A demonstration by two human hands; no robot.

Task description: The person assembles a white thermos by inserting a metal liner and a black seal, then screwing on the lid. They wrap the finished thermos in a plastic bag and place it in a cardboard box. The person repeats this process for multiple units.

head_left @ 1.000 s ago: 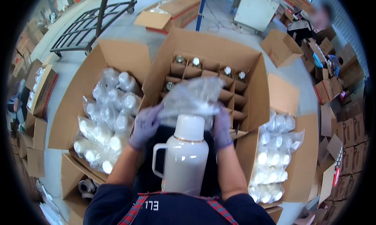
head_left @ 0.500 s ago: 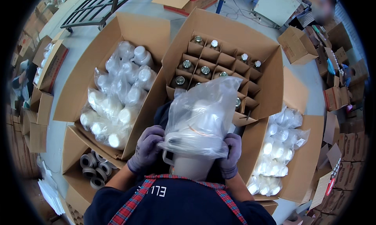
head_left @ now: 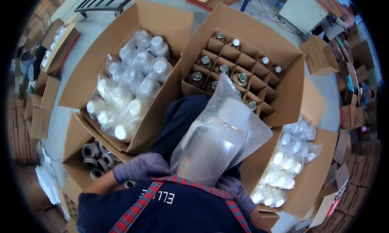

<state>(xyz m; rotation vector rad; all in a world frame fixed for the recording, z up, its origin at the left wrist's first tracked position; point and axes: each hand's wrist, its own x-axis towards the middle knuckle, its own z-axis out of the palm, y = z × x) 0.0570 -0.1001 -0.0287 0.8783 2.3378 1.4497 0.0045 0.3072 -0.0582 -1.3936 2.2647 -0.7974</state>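
Observation:
A clear plastic bag (head_left: 253, 131) covers a large pale container (head_left: 208, 152) that stands upright against my chest. The bag reaches down over the container's sides, and its closed end sticks up in loose corners. In a purple glove, my left hand (head_left: 144, 167) is closed at the bag's lower left edge, slightly blurred. My right hand (head_left: 236, 189), gloved alike, is closed at the lower right edge of the bag, its fingertips partly hidden. The container's lower part is hidden by the bag and my apron.
Ahead stands a divided carton (head_left: 283, 107) with several metal-capped bottles (head_left: 242, 79). A carton (head_left: 81, 77) of bagged white bottles (head_left: 135, 107) is at left, another carton (head_left: 314, 168) of them at right. Grey rings (head_left: 101, 164) fill a box at lower left. A wheeled rack (head_left: 105, 0) stands far back.
The bag has come down over the container, from partway to near its base. Both hands have moved down towards my chest, and the container has tilted and shifted slightly. The view has shifted too.

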